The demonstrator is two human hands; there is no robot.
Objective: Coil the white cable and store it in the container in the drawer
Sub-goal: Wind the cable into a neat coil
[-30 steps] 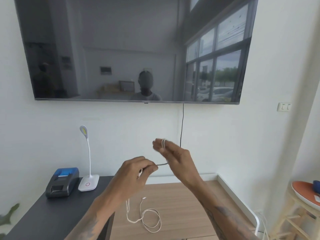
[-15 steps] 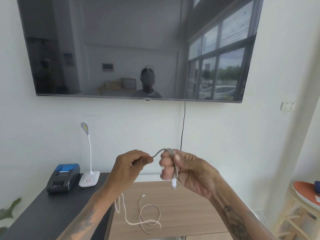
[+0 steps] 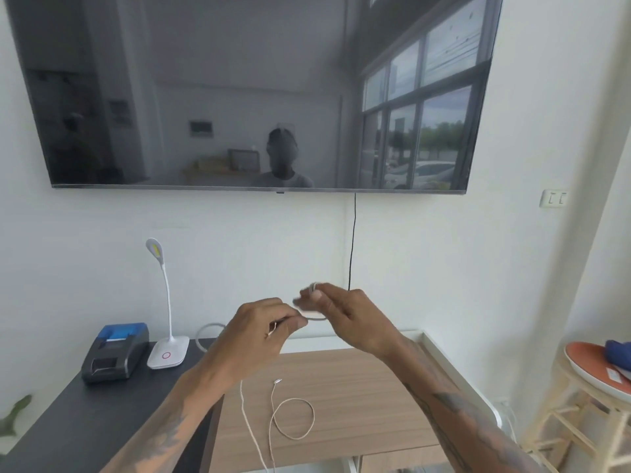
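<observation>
The white cable (image 3: pixel 294 418) runs from my raised hands down to the wooden table top (image 3: pixel 358 387), where its loose end lies in one loop with the small plug pointing up. My right hand (image 3: pixel 345 315) holds a few small turns of the cable wound around its fingers, blurred by motion. My left hand (image 3: pixel 263 327) pinches the strand just left of it, and a short stretch spans the gap between both hands. No drawer or container is in view.
A large wall-mounted TV (image 3: pixel 259 93) hangs above. On the dark counter (image 3: pixel 68 421) at left stand a blue-topped receipt printer (image 3: pixel 116 351) and a white desk lamp (image 3: pixel 167 349). A wooden stool with an orange plate (image 3: pixel 594 368) is at right.
My right hand has turned and lifted, carrying another wrap of cable around its fingers. The cable's slack on the table has shortened and the loop has shifted slightly.
</observation>
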